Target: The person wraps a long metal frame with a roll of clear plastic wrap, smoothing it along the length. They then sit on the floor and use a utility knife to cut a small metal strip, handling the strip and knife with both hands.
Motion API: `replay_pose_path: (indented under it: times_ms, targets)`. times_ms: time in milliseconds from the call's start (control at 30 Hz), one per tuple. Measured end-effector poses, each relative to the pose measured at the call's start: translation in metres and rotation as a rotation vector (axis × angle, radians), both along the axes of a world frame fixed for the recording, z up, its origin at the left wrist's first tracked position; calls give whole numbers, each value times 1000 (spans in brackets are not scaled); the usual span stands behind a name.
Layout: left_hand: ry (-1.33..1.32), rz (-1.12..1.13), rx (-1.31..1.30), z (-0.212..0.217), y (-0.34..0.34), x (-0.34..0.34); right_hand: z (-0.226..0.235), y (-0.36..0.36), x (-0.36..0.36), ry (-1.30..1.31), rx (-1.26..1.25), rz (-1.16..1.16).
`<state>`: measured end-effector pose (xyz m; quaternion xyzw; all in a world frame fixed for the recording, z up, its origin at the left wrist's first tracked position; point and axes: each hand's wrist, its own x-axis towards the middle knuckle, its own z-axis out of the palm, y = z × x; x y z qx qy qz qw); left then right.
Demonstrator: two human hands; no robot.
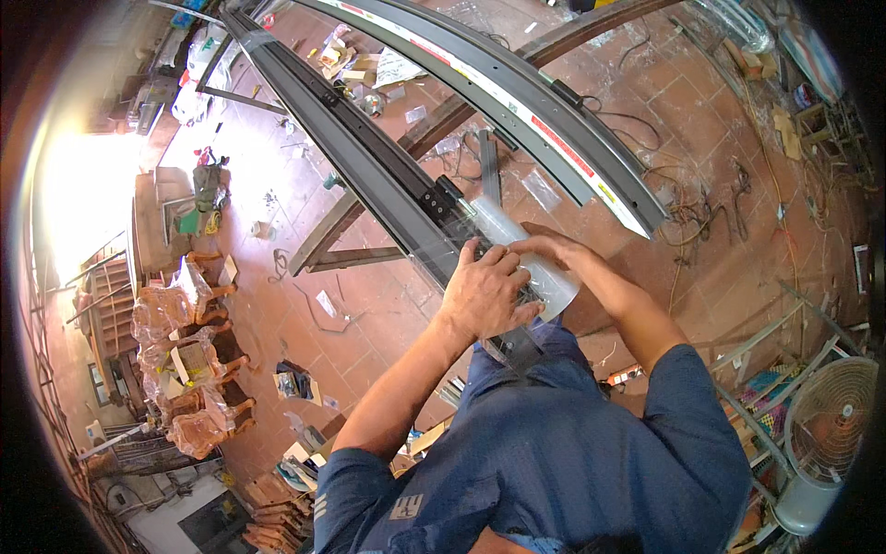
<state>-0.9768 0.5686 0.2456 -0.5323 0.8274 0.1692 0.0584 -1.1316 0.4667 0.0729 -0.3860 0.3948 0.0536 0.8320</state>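
Note:
A long dark aluminium frame profile [369, 157] runs from the upper left down to my waist. My left hand [484, 295] presses flat on its near end. My right hand [544, 247] grips a roll of clear plastic film [526, 254] that lies against the profile just beyond my left hand. Film covers part of the profile near my hands. A second grey profile [517, 102] with a red and white strip lies alongside, farther right.
Wooden trestles [351, 231] hold the profiles above a red tiled floor strewn with cables [683, 203] and scraps. Plastic-wrapped wooden chairs [185, 351] stand at the left. A standing fan [826, 425] is at the lower right.

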Motion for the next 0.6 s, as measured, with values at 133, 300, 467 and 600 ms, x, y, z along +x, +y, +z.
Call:
replay_pose_path:
  times_ms: [133,300,467,600]
  targets:
    - [15,31,-12,2,-3,-3,16,-10,-13,-17,55,2]
    - [6,43,2,1,-9,-1,-9,-14,-16,-103,115,-152]
    - [32,80,-4,-2,-1,4,66,-9,-26,-234,79,-338]
    - [-32,76,25,-2,4,8,98,9,-30,-285,76,-503]
